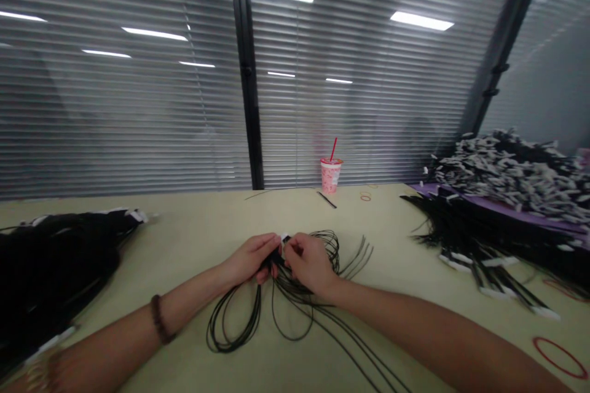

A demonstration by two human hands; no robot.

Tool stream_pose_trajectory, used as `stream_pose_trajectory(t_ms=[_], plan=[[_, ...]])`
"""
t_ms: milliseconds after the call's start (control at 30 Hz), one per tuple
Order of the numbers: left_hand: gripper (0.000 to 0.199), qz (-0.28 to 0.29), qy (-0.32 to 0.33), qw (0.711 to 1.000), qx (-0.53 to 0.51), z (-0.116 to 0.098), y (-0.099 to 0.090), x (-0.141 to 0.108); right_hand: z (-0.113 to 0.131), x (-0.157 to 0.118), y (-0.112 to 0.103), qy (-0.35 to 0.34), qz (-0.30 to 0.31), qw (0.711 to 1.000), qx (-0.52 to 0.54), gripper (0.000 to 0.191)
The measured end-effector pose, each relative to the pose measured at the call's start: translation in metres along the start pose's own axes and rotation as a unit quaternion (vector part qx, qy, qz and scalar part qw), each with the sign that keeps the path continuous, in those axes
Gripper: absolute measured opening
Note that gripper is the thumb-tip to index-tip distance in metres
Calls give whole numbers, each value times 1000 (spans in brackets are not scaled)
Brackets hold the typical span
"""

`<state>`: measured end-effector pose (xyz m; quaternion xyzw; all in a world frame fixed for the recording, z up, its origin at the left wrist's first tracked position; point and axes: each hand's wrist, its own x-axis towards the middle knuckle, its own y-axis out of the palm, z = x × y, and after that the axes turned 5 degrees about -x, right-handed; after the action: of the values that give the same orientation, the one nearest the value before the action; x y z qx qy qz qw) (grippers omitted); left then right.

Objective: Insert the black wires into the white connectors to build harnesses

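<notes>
Near the middle of the table, both hands meet on a bundle of thin black cables (237, 341). My left hand (253, 258) is closed around the gathered part of the bundle, with loops hanging below it. My right hand (311, 264) has its fingers pinched at the top of the same bundle, beside a small white end piece (284, 237). More coils and loose cable ends spread to the right, behind and under my right wrist. What exactly the right fingertips pinch is hidden.
At left lies a large pile of black cables (59, 258). On the right, a heap of black cables with white ends (516, 172) rests on purple material (511, 207). A pink cup (330, 176) with a straw stands by the blinds. A red rubber band (560, 357) lies front right.
</notes>
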<state>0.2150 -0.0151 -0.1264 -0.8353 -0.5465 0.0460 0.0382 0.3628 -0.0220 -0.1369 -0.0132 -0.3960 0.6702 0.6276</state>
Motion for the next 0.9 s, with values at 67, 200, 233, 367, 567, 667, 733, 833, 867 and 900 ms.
stream_pose_trajectory(t_ms=[67, 200, 233, 367, 567, 667, 733, 833, 867, 900], plan=[[36, 4, 2, 1000, 17, 0, 1, -1, -1, 0, 0, 2, 4, 1000, 1, 21], [37, 4, 8, 1000, 22, 0, 0, 0, -1, 0, 1, -5, 4, 1000, -5, 22], [37, 1, 5, 1000, 15, 0, -1, 1, -1, 1, 1, -11, -1, 1000, -8, 22], [37, -11, -14, 999, -32, 3, -4, 4, -1, 4, 2, -27, -16, 999, -11, 19], [34, -45, -9, 990, -136, 6, -5, 8, -15, 20, -5, -35, -25, 998, -35, 10], [32, -37, -12, 984, -172, 3, -5, 6, -32, 30, -16, -30, -51, 997, -50, 25], [30, -30, -14, 980, -194, 0, -6, 4, -44, 36, -22, -27, -62, 994, -91, 46], [28, -19, -3, 975, -221, -2, -7, 3, -54, 38, -25, -58, -70, 986, -141, 54], [28, -17, -1, 974, -227, -2, -8, 3, -55, 37, -25, -77, -75, 984, -143, 49], [28, -15, -2, 973, -232, -2, -8, 3, -55, 36, -25, -95, -84, 982, -141, 44]])
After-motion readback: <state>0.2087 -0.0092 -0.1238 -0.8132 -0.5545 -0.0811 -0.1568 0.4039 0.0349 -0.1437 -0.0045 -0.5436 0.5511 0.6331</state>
